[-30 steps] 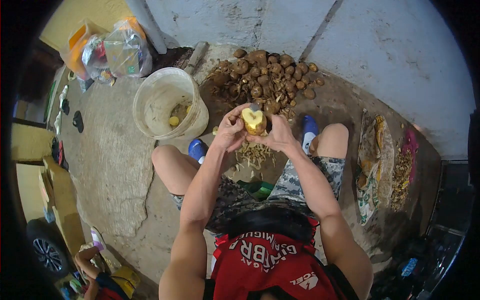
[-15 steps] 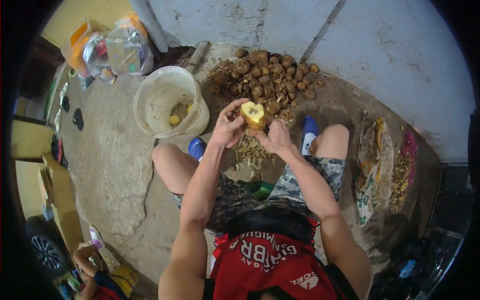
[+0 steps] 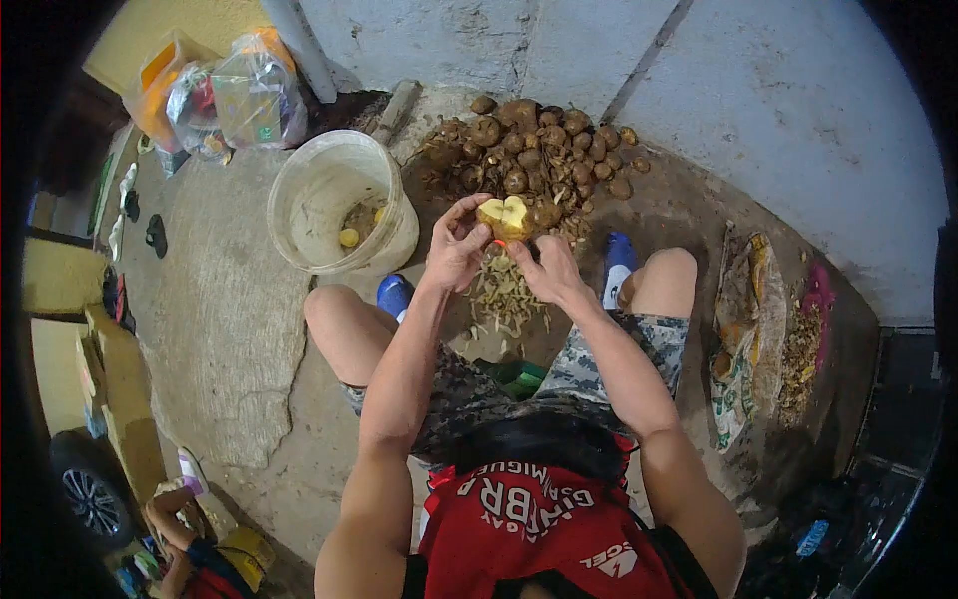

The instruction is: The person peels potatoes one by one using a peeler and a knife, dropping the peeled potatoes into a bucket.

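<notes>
The left hand (image 3: 457, 250) grips a partly peeled potato (image 3: 507, 219), thumb on the near side and fingers curled round its left end. The potato lies just beyond and right of that hand's thumb, its pale cut face turned up and brown skin showing below. The right hand (image 3: 551, 270) is curled close by at the near right side, a small red piece (image 3: 500, 243) showing between its thumb and the potato; what that hand grips is too small to tell. Compared with half a second ago, the potato has turned, its cut face now lying broader and tipped farther away, and the red piece has come into view.
</notes>
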A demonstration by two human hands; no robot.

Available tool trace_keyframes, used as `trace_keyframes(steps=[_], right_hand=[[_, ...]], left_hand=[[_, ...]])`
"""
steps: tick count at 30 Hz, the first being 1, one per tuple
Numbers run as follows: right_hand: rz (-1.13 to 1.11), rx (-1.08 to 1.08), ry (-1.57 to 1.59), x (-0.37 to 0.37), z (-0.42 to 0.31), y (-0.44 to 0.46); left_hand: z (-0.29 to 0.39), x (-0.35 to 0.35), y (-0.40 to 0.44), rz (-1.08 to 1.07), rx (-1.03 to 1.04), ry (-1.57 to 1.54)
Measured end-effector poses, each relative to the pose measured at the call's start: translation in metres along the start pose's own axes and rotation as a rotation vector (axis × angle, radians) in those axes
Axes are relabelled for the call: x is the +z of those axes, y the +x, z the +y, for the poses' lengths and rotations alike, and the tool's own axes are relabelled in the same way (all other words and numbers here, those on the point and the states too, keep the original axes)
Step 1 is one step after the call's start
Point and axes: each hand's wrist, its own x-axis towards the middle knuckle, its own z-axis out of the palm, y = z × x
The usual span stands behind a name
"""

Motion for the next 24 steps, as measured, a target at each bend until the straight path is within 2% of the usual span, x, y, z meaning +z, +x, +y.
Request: trace_keyframes(steps=[2,4,7,8,9,10,11,13,14,16,18,22,24], right_hand=[[0.043,-0.035,0.083,-0.003,-0.005,-0.003],[0.086,-0.068,0.167,0.000,-0.002,-0.003],[0.092,0.021,0.168,0.001,0.002,0.002],[0.030,0.065,0.147,-0.008,-0.009,-0.001],[-0.033,0.107,0.126,-0.014,-0.016,-0.003],[-0.033,0.107,0.126,-0.015,-0.020,-0.004],[-0.010,0.053,0.143,-0.014,-0.022,-0.006],[0.014,-0.002,0.160,-0.014,-0.022,-0.005],[0.001,0.045,0.228,-0.013,-0.017,-0.001],[-0.015,0.094,0.296,-0.007,0.000,0.006],[0.095,0.045,0.239,-0.004,0.011,0.012],[0.155,-0.003,0.255,-0.009,0.007,0.007],[0.214,-0.114,0.235,-0.005,0.008,0.007]], left_hand=[[0.000,0.002,0.001,0.003,-0.021,0.011],[-0.001,0.005,0.002,0.063,0.102,0.296],[0.002,0.006,0.001,0.042,0.187,0.479],[0.002,0.004,0.002,0.041,0.185,0.479],[0.002,0.002,0.003,0.053,0.231,0.622],[0.001,-0.001,0.003,0.065,0.278,0.765],[0.001,0.000,0.003,0.067,0.279,0.765],[-0.002,0.003,0.003,0.167,0.116,0.261],[0.000,0.003,0.004,0.166,0.116,0.262],[0.001,0.002,0.003,0.136,0.016,0.056],[-0.001,0.003,0.002,0.142,-0.024,0.012],[-0.009,-0.004,0.004,0.164,-0.149,-0.089],[-0.005,0.001,0.004,0.185,-0.200,-0.072]])
